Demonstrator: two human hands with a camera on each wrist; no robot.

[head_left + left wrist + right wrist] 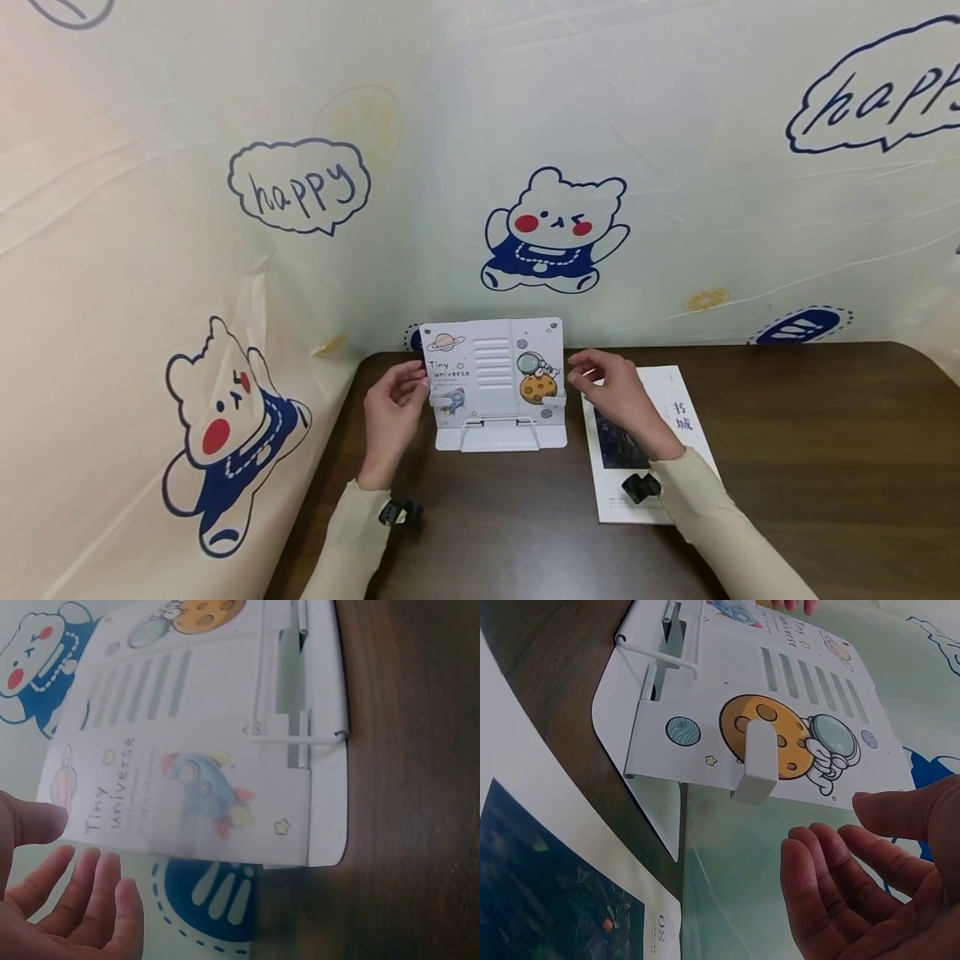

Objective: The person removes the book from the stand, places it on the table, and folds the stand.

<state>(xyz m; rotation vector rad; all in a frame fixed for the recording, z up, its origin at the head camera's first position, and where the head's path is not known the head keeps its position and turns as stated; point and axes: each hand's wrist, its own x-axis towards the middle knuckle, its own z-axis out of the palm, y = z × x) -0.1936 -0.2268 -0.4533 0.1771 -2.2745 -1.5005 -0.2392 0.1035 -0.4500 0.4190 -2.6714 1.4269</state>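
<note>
A white metal book stand, printed with "Tiny universe", a planet, a rocket and an astronaut, stands tilted up on the table. My left hand is at its left edge, the thumb overlapping the edge in the left wrist view and the fingers loosely bent beside it. On the other side, my right hand is held just off the right edge, with thumb and fingers apart and nothing between them. A white page clip sticks out from the panel near that hand. Below the right hand lies a white book with a dark cover picture, partly hidden by the forearm.
The dark brown wooden table extends to the right and toward me. Behind it and on the left hangs a pale cloth with bears and "happy" bubbles, close to the stand's back.
</note>
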